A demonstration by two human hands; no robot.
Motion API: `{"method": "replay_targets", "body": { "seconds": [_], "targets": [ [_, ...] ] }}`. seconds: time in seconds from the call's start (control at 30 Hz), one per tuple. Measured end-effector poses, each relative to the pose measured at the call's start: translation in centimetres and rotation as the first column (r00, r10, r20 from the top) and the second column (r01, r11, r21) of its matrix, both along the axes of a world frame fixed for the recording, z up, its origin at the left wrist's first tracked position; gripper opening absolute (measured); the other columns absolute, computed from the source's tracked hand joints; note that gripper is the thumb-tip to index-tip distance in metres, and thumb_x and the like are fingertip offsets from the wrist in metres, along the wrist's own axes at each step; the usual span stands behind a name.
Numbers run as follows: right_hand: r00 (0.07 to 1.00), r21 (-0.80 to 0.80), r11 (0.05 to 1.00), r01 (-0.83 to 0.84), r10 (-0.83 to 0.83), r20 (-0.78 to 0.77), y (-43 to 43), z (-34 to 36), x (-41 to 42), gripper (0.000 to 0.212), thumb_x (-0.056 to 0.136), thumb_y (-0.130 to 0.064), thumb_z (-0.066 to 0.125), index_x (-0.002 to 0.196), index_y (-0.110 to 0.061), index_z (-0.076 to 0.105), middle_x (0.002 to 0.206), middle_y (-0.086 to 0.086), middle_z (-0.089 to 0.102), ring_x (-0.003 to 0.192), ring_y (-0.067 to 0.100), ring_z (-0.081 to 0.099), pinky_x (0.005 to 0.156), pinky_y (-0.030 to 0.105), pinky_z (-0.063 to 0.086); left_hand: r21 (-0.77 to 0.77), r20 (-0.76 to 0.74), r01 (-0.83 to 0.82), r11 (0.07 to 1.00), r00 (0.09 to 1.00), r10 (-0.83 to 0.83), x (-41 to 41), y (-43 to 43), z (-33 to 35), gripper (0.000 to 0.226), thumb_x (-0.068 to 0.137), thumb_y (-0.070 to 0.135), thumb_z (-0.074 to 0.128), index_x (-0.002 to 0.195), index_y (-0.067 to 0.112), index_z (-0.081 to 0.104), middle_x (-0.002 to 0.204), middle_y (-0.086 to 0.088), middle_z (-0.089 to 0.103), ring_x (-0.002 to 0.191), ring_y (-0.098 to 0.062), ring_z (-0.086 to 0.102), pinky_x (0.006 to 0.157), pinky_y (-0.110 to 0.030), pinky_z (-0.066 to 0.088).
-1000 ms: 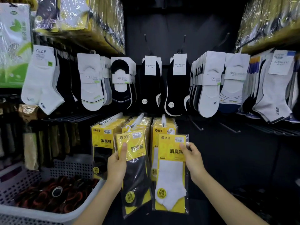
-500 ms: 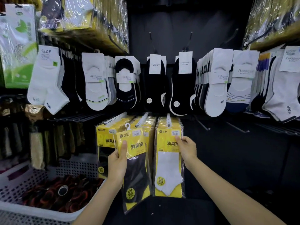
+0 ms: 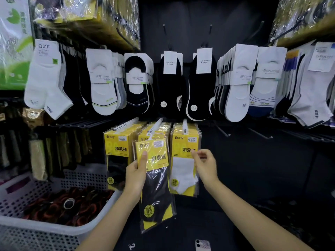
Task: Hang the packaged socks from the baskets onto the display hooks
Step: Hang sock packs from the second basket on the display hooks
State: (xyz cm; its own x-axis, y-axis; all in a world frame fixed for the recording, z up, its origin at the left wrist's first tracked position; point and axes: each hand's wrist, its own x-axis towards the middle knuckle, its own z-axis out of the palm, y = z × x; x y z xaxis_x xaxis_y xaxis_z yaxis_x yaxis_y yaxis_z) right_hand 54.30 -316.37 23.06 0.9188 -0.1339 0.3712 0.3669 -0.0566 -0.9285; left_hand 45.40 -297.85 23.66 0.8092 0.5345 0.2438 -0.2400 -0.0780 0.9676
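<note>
My left hand [image 3: 135, 173] grips a yellow packet of black socks [image 3: 155, 182] by its left edge, held tilted in front of the middle hook [image 3: 157, 125]. A yellow packet of white socks [image 3: 183, 160] hangs at the front of the right hook [image 3: 184, 124]. My right hand [image 3: 204, 164] hovers just right of that packet, fingers loosely curled and holding nothing. A third stack of yellow packets [image 3: 117, 151] hangs on the left hook [image 3: 126, 124].
A white perforated basket [image 3: 54, 230] at lower left holds dark and red bundled items. Rows of white and black socks hang above. Bare hooks [image 3: 224, 132] stick out to the right of the yellow stacks. A phone [image 3: 202, 245] lies at the bottom edge.
My right hand carried the white-sock packet up onto the right hook and let go of it. My left hand has stayed on the black-sock packet, raised slightly.
</note>
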Motion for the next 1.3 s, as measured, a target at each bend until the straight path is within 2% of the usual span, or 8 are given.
{"method": "replay_targets", "body": {
  "seconds": [0.1, 0.27, 0.4, 0.6, 0.77, 1.0, 1.17, 1.3],
  "targets": [
    [0.968, 0.038, 0.969, -0.245, 0.246, -0.054, 0.9, 1.2, -2.3, 0.017, 0.09, -0.034, 0.062, 0.094, -0.018, 0.061, 0.092, 0.003, 0.063, 0.078, 0.012, 0.062, 0.068, 0.019, 0.053, 0.032, 0.006, 0.097, 0.995, 0.995, -0.097, 0.5, -1.8, -0.1, 0.04, 0.088, 0.052, 0.051, 0.068, 0.018, 0.048, 0.06, 0.006, 0.047, 0.056, -0.009, 0.045, 0.057, -0.022, 0.033],
    [0.9, 0.128, 0.894, -0.43, 0.435, -0.013, 0.8, 1.0, -4.4, 0.014, 0.091, -0.022, 0.062, 0.104, -0.022, 0.066, 0.099, -0.006, 0.074, 0.092, 0.007, 0.07, 0.069, 0.015, 0.053, 0.037, 0.076, 0.212, 0.977, 0.974, -0.214, 0.8, -4.8, -0.2, 0.02, 0.088, 0.04, 0.058, 0.097, 0.026, 0.07, 0.088, 0.011, 0.074, 0.082, 0.003, 0.068, 0.064, -0.007, 0.047],
    [0.938, 0.163, 0.925, -0.343, 0.348, 0.002, -0.3, 0.9, -4.1, 0.013, 0.093, -0.019, 0.059, 0.102, -0.026, 0.064, 0.096, -0.008, 0.073, 0.087, 0.003, 0.07, 0.065, 0.014, 0.053, 0.088, 0.055, 0.191, 0.978, 0.979, -0.197, 1.0, -5.7, 0.0, 0.025, 0.093, 0.035, 0.054, 0.113, 0.022, 0.06, 0.095, 0.02, 0.063, 0.083, 0.011, 0.06, 0.065, -0.001, 0.043],
    [0.985, 0.067, 0.983, -0.172, 0.171, 0.024, -0.8, 2.2, -1.8, 0.012, 0.097, -0.02, 0.052, 0.102, -0.027, 0.06, 0.104, -0.004, 0.069, 0.094, 0.009, 0.067, 0.077, 0.022, 0.053, 0.141, -0.047, 0.306, 0.942, 0.952, -0.302, 1.7, -6.2, 0.4, 0.047, 0.096, 0.042, 0.044, 0.141, 0.028, 0.039, 0.126, 0.012, 0.05, 0.123, -0.012, 0.046, 0.103, -0.029, 0.038],
    [0.992, 0.01, 0.992, -0.129, 0.129, -0.009, 0.4, 3.2, 0.0, 0.015, 0.097, -0.02, 0.052, 0.11, -0.016, 0.06, 0.106, 0.002, 0.068, 0.095, 0.016, 0.066, 0.083, 0.032, 0.055, 0.121, -0.038, 0.273, 0.954, 0.962, -0.27, 2.7, -6.0, 0.9, 0.048, 0.098, 0.04, 0.042, 0.144, 0.027, 0.035, 0.122, 0.015, 0.045, 0.113, -0.004, 0.042, 0.094, -0.023, 0.033],
    [0.991, -0.046, 0.996, -0.076, 0.071, -0.116, 1.5, 2.5, 1.8, 0.023, 0.096, -0.024, 0.054, 0.113, -0.01, 0.061, 0.11, 0.007, 0.067, 0.1, 0.021, 0.065, 0.091, 0.041, 0.053, 0.186, -0.117, 0.265, 0.946, 0.962, -0.246, 4.7, -5.4, -0.1, 0.053, 0.099, 0.04, 0.039, 0.148, 0.023, 0.027, 0.145, 0.002, 0.04, 0.127, -0.009, 0.038, 0.091, -0.016, 0.031],
    [0.969, -0.003, 0.999, -0.048, 0.046, -0.244, 0.8, 0.8, 2.9, 0.021, 0.088, -0.031, 0.067, 0.092, -0.012, 0.062, 0.102, 0.009, 0.069, 0.097, 0.022, 0.065, 0.09, 0.038, 0.053, 0.199, -0.16, 0.27, 0.942, 0.957, -0.241, 5.6, -5.0, -1.8, 0.054, 0.099, 0.039, 0.038, 0.148, 0.021, 0.026, 0.147, -0.002, 0.04, 0.127, -0.011, 0.04, 0.093, -0.02, 0.029],
    [0.943, 0.001, 1.0, -0.026, 0.025, -0.333, -1.1, -2.1, 2.5, 0.028, 0.086, -0.026, 0.069, 0.103, -0.006, 0.061, 0.108, 0.012, 0.066, 0.101, 0.024, 0.063, 0.093, 0.04, 0.052, 0.199, -0.2, 0.285, 0.938, 0.949, -0.245, 5.0, -4.3, -4.4, 0.052, 0.1, 0.038, 0.036, 0.147, 0.018, 0.03, 0.15, -0.002, 0.035, 0.137, -0.016, 0.034, 0.097, -0.018, 0.026]
  ]
}}
